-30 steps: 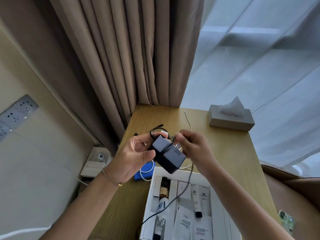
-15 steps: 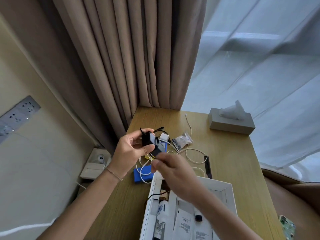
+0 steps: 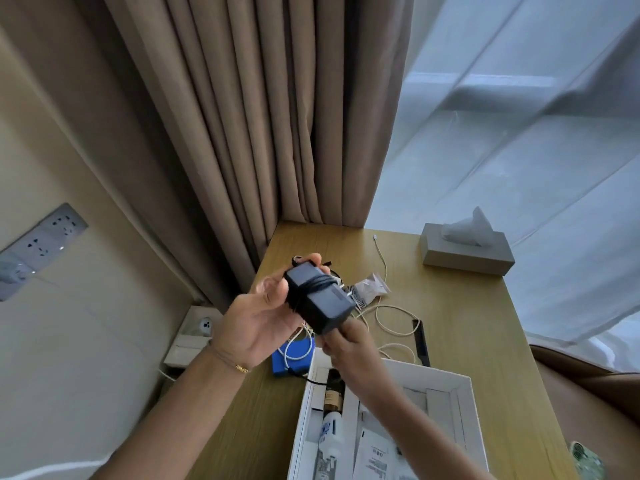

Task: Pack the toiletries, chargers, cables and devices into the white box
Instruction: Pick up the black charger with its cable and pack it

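Observation:
My left hand (image 3: pixel 258 318) holds a black charger brick (image 3: pixel 320 297) above the wooden table, with its black cable wound several times around the middle. My right hand (image 3: pixel 349 348) sits just under the brick's lower end, fingers closed on the black cable, which trails down over the white box's (image 3: pixel 457 386) left rim. Inside the box lie a brown bottle (image 3: pixel 334 393), a white bottle (image 3: pixel 329 434) and white sachets (image 3: pixel 375 459). On the table behind are a white cable (image 3: pixel 391 311), a blue flat device (image 3: pixel 294 358), a black comb (image 3: pixel 420 337) and a clear packet (image 3: pixel 372 289).
A grey tissue box (image 3: pixel 467 252) stands at the table's back right. Beige curtains (image 3: pixel 259 116) hang behind the table and a sheer curtain covers the window on the right. A phone (image 3: pixel 587 460) lies near the table's front right edge. Wall sockets (image 3: pixel 41 244) are at the left.
The left hand has turned the charger brick so its broad face shows, with more cable wrapped around it. The right hand has moved in under the brick, and the view has tilted slightly.

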Demonstrator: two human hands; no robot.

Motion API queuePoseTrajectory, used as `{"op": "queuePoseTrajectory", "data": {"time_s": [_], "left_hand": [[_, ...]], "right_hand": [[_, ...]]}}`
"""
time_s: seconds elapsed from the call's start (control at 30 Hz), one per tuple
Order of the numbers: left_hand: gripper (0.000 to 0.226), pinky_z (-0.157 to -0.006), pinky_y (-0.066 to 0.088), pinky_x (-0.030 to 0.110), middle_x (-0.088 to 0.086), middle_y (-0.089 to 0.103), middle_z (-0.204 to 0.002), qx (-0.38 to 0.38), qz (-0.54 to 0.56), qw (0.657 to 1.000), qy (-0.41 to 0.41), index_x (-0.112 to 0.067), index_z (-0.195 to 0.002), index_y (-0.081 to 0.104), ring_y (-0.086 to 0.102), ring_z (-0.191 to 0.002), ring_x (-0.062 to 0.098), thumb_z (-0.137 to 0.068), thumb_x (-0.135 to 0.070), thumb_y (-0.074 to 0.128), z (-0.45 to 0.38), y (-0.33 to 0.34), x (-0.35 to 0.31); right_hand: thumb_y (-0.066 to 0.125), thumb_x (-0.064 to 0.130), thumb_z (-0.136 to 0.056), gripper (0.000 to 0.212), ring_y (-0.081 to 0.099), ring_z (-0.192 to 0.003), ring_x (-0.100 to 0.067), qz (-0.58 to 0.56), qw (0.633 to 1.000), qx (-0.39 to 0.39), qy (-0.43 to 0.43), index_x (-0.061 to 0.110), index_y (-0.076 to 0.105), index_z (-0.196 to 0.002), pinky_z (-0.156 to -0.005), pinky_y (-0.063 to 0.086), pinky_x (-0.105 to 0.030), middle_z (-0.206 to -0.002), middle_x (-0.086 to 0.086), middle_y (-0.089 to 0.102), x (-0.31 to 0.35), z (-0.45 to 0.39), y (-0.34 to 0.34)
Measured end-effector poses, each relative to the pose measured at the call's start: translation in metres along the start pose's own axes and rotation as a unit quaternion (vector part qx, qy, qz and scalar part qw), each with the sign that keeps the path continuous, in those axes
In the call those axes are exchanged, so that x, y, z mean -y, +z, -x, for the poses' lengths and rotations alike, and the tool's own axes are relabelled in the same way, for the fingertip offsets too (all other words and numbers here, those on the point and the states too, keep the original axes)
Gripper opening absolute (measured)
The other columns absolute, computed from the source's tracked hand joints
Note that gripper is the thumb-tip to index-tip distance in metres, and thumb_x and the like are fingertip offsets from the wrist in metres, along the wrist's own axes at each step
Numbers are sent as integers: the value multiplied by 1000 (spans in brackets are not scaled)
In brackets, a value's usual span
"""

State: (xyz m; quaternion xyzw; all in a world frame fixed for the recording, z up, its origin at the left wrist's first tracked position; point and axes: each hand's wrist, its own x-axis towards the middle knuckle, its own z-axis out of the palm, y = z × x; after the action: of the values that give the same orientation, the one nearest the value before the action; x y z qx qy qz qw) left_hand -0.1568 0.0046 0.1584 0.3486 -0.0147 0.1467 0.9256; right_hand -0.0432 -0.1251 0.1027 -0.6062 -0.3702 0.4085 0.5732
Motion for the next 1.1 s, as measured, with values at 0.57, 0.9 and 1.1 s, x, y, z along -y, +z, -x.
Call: {"op": "queuePoseTrajectory", "data": {"time_s": [0.57, 0.9, 1.1], "left_hand": [[66, -95, 52, 40, 19, 63, -120, -25, -243, 969, -25, 3, -130, 57, 59, -117, 34, -79, -31, 81, 2, -2, 7], [51, -98, 52, 31, 14, 66, -121, -134, -142, 978, 74, -6, -125, 64, 60, -121, 29, -77, -16, 79, -27, 11, 25], [41, -86, 58, 35, 10, 74, -108, -181, -465, 865, 45, -14, -120, 68, 70, -102, 29, -82, -2, 76, -19, -19, 26]], "right_hand": [[48, 23, -102, 31, 44, -61, -2, 94, 988, -35, -119, 22, 57, -72, -58, 35, -17, -65, 14, 53, 42, -11, -43], [47, 29, -105, 33, 41, -60, -8, 59, 996, -68, 21, 16, 55, -76, -60, 35, -30, -62, 11, 48, 9, 19, 15], [47, 34, -104, 29, 50, -56, 1, 321, 947, -3, -1, 28, 59, -78, -52, 35, -19, -60, 12, 53, 53, 36, -15]]}}
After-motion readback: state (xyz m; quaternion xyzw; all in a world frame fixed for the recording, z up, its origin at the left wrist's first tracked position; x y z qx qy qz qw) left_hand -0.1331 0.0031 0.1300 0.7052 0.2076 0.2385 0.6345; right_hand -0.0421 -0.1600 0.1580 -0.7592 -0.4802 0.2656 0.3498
